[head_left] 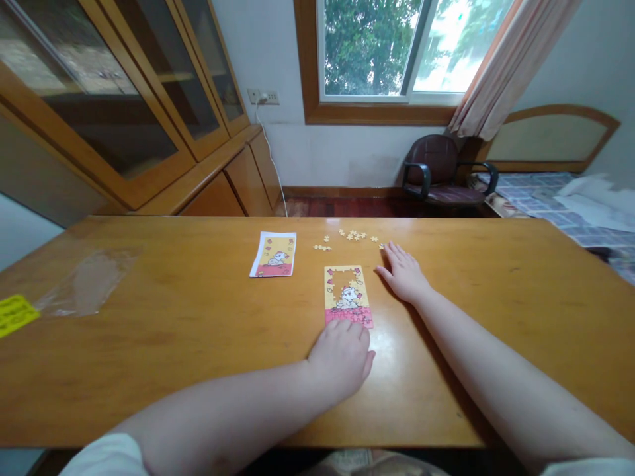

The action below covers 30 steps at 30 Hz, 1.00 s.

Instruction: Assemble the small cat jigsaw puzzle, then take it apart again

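A partly filled jigsaw puzzle (348,317) lies on the wooden table (198,344). It shows a white cartoon animal on yellow and pink, with a gap in its upper middle. My left hand (343,357) rests palm down at the puzzle's bottom edge, fingers bent and thumb apart; what lies beneath the palm is hidden. To the puzzle's right, my right hand (405,272) lies stretched out with the fingers spread. Its fingertips are at a small loose piece (381,246), and nothing is gripped. Several loose puzzle pieces (353,235) are scattered beyond the puzzle.
Left of the puzzle lies a reference picture (274,255) of the same design. A clear plastic bag (92,281) and a yellow label (17,315) are at the table's left. Behind the table stand a glass-door cabinet (198,142), an armchair (436,168) and a bed (536,192).
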Tool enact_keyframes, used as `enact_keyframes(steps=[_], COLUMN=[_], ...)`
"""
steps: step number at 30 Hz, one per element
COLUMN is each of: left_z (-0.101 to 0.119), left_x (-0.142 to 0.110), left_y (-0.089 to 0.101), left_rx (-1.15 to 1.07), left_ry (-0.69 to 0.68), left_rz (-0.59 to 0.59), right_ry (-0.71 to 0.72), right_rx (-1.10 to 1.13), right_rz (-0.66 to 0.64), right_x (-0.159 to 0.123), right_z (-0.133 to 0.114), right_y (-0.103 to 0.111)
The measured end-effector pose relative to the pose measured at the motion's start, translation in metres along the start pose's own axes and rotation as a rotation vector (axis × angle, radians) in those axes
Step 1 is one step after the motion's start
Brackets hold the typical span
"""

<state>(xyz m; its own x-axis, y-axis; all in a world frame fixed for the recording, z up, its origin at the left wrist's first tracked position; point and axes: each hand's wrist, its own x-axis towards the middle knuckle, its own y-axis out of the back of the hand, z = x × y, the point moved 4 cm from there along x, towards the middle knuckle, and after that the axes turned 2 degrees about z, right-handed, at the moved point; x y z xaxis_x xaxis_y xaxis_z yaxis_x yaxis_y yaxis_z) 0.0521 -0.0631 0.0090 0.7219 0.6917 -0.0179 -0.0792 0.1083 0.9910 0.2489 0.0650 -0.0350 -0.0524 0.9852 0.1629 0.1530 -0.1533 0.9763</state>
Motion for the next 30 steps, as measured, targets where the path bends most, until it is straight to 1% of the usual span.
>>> enact_keyframes(steps=[3,5,8,11,14,17,20,23,25,28,30], left_z=[0.000,-0.001,-0.001,-0.001,-0.001,-0.001,-0.001,-0.001,-0.001,-0.001,-0.001], left_x=[-0.001,-0.001,-0.001,-0.002,-0.002,-0.001,-0.001,-0.001,-0.001,-0.001,-0.001], left_y=[-0.002,-0.004,-0.004,-0.003,-0.002,-0.001,-0.001,-0.002,-0.003,-0.004,-0.004], left_rx=[0.010,0.018,0.018,0.019,0.018,0.007,0.000,-0.008,-0.013,-0.014,-0.011], left_ry=[-0.006,-0.007,-0.012,-0.013,-0.005,-0.003,-0.001,0.006,0.013,0.015,0.011], left_rz=[0.015,0.018,0.018,0.021,0.014,-0.002,-0.007,-0.001,0.005,0.005,0.007], right_ry=[0.070,0.104,0.118,0.137,0.120,0.025,-0.081,-0.086,-0.094,-0.093,-0.049], right_rx=[-0.014,-0.024,-0.048,-0.052,-0.004,0.078,0.204,0.419,0.608,0.863,0.952], right_rz=[-0.010,0.005,0.059,0.058,0.011,-0.059,-0.101,-0.131,-0.181,-0.287,-0.376], right_x=[0.010,0.014,0.013,0.007,0.004,0.005,0.004,-0.001,-0.008,-0.020,-0.027], right_z=[-0.002,-0.003,-0.005,-0.008,-0.010,-0.009,-0.007,-0.015,-0.026,-0.052,-0.069], right_y=[-0.002,-0.002,0.003,0.009,0.016,0.020,0.022,0.025,0.027,0.025,0.022])
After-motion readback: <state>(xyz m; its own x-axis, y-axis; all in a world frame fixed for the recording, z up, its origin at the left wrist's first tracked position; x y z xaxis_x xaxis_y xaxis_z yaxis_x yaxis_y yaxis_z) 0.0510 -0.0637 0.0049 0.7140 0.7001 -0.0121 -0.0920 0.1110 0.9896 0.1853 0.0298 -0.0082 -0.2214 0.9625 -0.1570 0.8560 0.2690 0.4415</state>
